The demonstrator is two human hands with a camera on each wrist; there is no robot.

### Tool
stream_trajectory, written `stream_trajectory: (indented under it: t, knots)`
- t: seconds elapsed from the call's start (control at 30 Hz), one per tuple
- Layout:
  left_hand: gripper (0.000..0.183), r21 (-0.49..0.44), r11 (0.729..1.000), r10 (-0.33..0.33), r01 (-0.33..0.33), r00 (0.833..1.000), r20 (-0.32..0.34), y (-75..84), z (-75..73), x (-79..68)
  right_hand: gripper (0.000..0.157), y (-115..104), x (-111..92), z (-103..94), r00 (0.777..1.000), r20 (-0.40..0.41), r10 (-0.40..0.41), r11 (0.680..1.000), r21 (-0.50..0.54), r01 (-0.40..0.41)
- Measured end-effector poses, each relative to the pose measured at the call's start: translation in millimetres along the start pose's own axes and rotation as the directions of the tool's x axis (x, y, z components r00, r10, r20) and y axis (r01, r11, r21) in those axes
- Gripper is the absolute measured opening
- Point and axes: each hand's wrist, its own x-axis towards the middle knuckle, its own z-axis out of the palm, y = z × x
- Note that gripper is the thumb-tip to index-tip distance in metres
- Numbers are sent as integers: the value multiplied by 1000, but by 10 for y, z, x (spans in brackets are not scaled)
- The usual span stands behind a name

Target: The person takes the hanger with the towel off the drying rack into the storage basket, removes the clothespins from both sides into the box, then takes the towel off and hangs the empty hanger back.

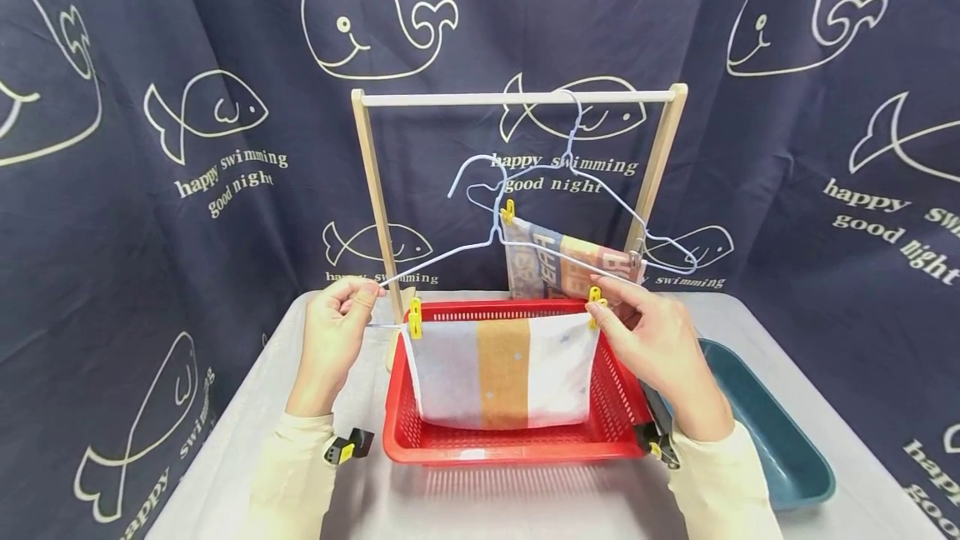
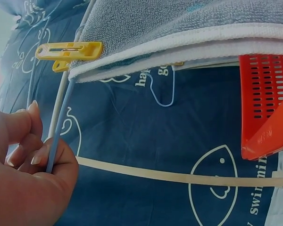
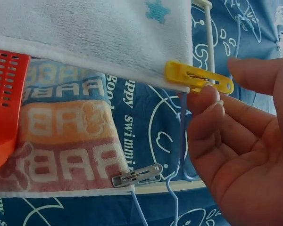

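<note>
A light-blue wire hanger [image 1: 442, 255] is in front of the rack, its hook off the bar. Over its lower wire hangs a small striped towel [image 1: 504, 373], grey, orange-brown and white. One yellow clothespin [image 2: 73, 50] clips the towel's left corner; a second yellow clothespin [image 3: 198, 77] clips the right corner. My left hand [image 1: 335, 336] pinches the hanger's left end, the wire running into its curled fingers. My right hand [image 1: 663, 344] is at the right corner, its fingers curled about the second clothespin and the thumb tip close by its free end.
Below the towel stands a red basket [image 1: 517, 455]. A wooden rack [image 1: 472, 98] behind it carries another blue hanger [image 1: 609, 190] with a lettered towel [image 1: 562, 261], clipped by a yellow peg and a metal peg [image 3: 137, 175]. A teal tray [image 1: 787, 440] lies at the right.
</note>
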Motion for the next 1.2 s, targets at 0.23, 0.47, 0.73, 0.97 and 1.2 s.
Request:
stream_trajectory:
  t: [0.23, 0.47, 0.73, 0.97, 1.2]
  knots:
    - [19, -1, 1000, 2, -2, 1000, 7, 2, 12, 14, 35, 17, 4, 4, 1000, 19, 10, 1000, 20, -10]
    - [20, 12, 1000, 1, -1, 1000, 13, 9, 8, 6, 33, 40, -5, 9, 999, 31, 6, 1000, 20, -7]
    - [18, 4, 1000, -14, 14, 1000, -5, -18, -7, -21, 32, 47, -20, 17, 998, 54, -16, 1000, 27, 15]
    - [18, -11, 1000, 1, -1, 1000, -4, -15, 10, -2, 30, 94, 16, 28, 997, 8, -80, 996, 36, 79]
    - [20, -9, 1000, -2, 2, 1000, -3, -15, 10, -12, 29, 92, 11, 35, 994, -10, -108, 993, 41, 109]
